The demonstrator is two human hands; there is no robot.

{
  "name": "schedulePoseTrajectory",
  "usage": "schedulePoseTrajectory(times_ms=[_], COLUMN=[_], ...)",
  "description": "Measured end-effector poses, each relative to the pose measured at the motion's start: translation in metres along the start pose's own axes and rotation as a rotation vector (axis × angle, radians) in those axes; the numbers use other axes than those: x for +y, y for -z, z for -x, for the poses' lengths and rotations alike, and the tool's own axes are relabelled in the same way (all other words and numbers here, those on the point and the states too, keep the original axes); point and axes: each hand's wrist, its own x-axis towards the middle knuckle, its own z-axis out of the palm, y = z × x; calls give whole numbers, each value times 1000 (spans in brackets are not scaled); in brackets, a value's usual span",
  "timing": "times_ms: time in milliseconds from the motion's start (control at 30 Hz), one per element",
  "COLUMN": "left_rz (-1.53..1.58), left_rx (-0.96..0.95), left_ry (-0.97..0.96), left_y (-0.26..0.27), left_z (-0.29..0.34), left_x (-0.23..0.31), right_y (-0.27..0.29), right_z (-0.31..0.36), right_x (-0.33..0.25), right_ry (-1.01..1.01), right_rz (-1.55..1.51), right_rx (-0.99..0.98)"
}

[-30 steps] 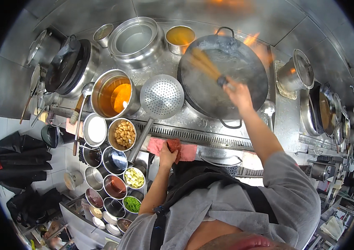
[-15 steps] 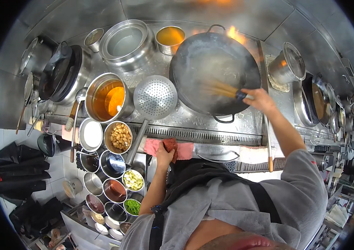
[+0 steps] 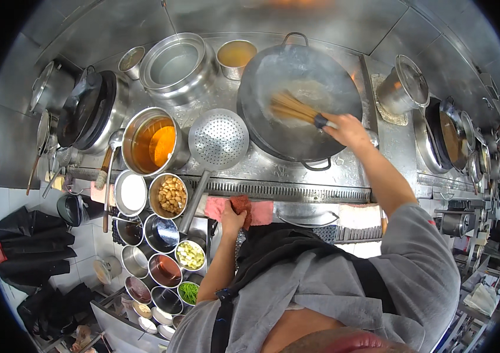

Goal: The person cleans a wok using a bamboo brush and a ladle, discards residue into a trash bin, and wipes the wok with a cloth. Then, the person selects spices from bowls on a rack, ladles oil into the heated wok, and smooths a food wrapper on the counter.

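Observation:
My right hand (image 3: 349, 130) is closed round the dark-banded handle of a bamboo wok brush (image 3: 294, 108). Its splayed bristles reach into a large black wok (image 3: 335, 73), where steam hangs over a wet, cloudy bottom. My left hand (image 3: 233, 221) grips a folded reddish-brown cloth (image 3: 241, 207) at the stove's front edge, against a pink towel (image 3: 261, 213) lying there. Left of the wok, a perforated strainer (image 3: 218, 138) points its long handle toward me.
A pot of orange oil (image 3: 135, 147), a lidless steel pot (image 3: 188, 88) and a small steel pot (image 3: 232, 72) stand left of the wok. Several seasoning and ingredient bowls (image 3: 164, 270) crowd the lower left. A tall steel container (image 3: 392, 94) stands right; a small flame (image 3: 353, 76) shows beside the wok.
My right hand and the brush have moved left and slightly up across the wok. Flames behind the wok have shrunk. My left hand stays on the cloth.

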Motion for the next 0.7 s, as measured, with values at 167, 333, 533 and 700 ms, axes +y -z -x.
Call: schedulePoseTrajectory(times_ms=[167,333,533,700], left_rz=[73,22,15,654], left_rx=[61,29,37,-99], left_ry=[-45,-25,-42,64], left_y=[-3,-3,-11,-11], left_z=[3,1,-2,-5], left_x=[-10,-4,-10,-41], right_y=[35,-11,-36,7], right_z=[33,-45,-53,30], right_x=[74,56,-42,-12], right_ry=[-197,-294,-162,141], right_rz=[57,162,-98,-220], right_rx=[-16,314,187,-73])
